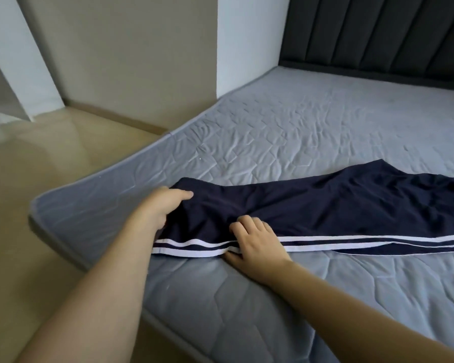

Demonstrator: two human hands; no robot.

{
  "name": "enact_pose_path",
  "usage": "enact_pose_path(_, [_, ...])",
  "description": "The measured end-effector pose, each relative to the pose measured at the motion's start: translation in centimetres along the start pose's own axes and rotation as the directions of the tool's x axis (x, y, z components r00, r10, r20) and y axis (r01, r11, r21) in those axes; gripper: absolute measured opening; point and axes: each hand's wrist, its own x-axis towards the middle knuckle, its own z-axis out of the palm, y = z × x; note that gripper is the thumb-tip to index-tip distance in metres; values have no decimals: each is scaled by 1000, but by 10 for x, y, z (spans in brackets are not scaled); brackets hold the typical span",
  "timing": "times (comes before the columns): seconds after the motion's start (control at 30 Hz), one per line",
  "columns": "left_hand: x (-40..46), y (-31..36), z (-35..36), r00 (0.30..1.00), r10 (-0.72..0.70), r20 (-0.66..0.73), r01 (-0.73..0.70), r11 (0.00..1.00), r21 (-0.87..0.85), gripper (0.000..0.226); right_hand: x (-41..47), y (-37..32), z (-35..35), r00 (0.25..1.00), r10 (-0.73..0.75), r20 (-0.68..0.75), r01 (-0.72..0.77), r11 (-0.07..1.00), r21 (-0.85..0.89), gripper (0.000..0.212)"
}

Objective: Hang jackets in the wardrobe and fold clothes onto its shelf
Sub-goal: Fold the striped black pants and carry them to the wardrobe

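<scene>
The navy white-striped fabric trousers stretch rightward along the grey quilted mattress; the left hand grips their near end, the right hand pinches the striped edge.

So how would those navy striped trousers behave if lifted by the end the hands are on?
The navy trousers look floppy: they lie creased on the mattress, so they would probably droop. Probably light, being thin. Slipperiness is hard to judge.
</scene>
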Motion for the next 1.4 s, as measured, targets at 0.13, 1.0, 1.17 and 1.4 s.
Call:
enact_pose_path(0.13, [7, 13, -2, 992, 126, -7, -126, 987, -103, 62, -1, -5, -1, 993, 40, -113, -43, 999, -22, 26])
enact_pose_path(1.0, [-31, 29, -38, 950, -16, 312, -8, 997, 76, 21, 13, 17, -31, 991, 8, -133, -21, 995, -98, 54])
enact_pose_path(1.17, [-42, 6, -67, 870, -371, 324, 128, 805, 579, 55, 9, 11, -40, 979, -86, 183, 128, 965, -231, 21])
enact_pose_path(1.4, [-12, -1, -29, 996, 22, 90, -54, 927, 370, 83, 3, -10, -29, 976, 26, 216, 35, 961, -273, 31])
